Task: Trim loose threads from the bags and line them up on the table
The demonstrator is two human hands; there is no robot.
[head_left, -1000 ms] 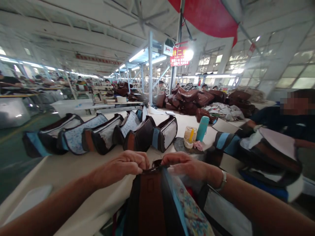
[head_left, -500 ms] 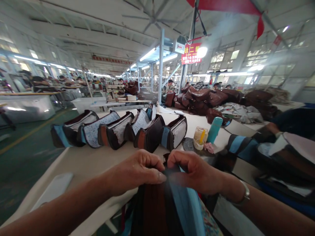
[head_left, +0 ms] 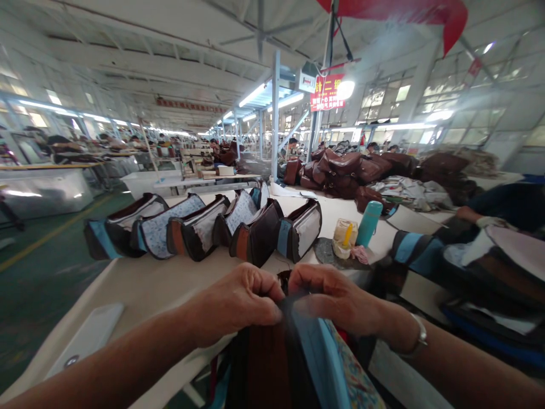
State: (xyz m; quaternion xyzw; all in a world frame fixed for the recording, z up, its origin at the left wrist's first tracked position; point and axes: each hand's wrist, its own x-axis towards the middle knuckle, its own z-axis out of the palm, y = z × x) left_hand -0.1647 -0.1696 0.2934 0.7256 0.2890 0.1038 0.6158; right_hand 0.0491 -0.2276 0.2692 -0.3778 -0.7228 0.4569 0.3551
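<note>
While the upper edge of a brown, black and blue bag (head_left: 267, 363) is pinched between thumb and fingers by the left hand (head_left: 244, 298) and the right hand (head_left: 334, 301), its length is hung below the grip, towards six o'clock. Neither hand is placed clearly nearer: the edge is met from nine and three o'clock. Near one o'clock, 二 can be read in yellow on a red sign (head_left: 327, 92); the banner (head_left: 191, 106) near eleven cannot be read.

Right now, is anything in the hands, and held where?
Yes: left hand and right hand pinch the brown-and-blue bag by its upper edge.
</note>
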